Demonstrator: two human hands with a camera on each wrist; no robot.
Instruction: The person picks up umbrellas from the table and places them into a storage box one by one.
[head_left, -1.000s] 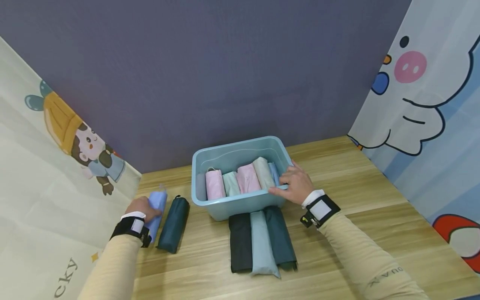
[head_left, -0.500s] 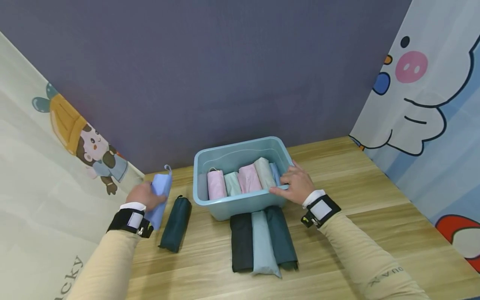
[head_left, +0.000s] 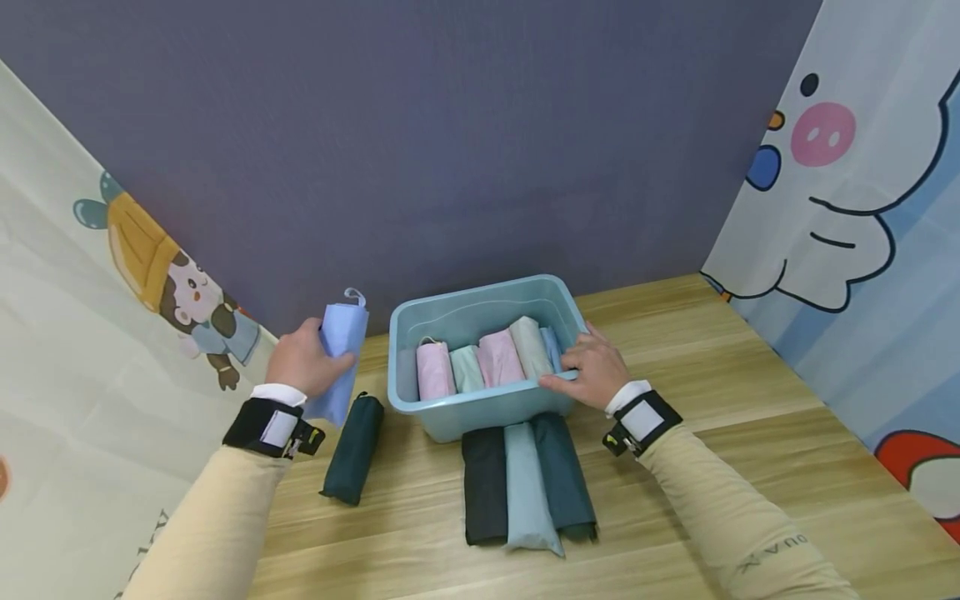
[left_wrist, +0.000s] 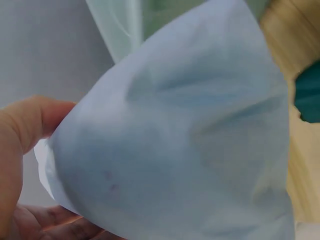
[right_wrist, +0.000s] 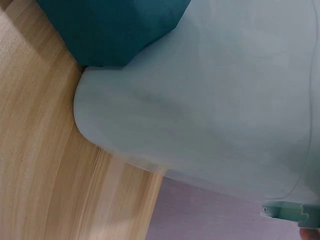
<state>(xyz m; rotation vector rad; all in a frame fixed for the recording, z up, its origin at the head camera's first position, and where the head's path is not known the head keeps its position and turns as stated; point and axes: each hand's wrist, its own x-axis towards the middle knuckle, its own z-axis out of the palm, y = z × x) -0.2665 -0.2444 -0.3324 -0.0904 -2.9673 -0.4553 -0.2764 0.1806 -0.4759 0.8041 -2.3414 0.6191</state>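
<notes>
Bin [head_left: 487,415] looks partly packed

Five cloth pouches [head_left: 501,358] sit inside, I'd call that about halfway; four more pouches [head_left: 484,487] lie on the table [head_left: 720,350]. Left hand [head_left: 302,362] grips a periwinkle pouch [head_left: 345,329] left of the bin; right hand [head_left: 596,368] clasps its near corner. Can't tell what the grey bit [head_left: 407,375] inside is; lower ends are hidden.

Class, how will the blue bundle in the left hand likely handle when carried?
The blue bundle is probably fairly stiff lengthwise, showing no sag. Its creased cover is likely soft. It may be light: the left hand alone holds it.
</notes>
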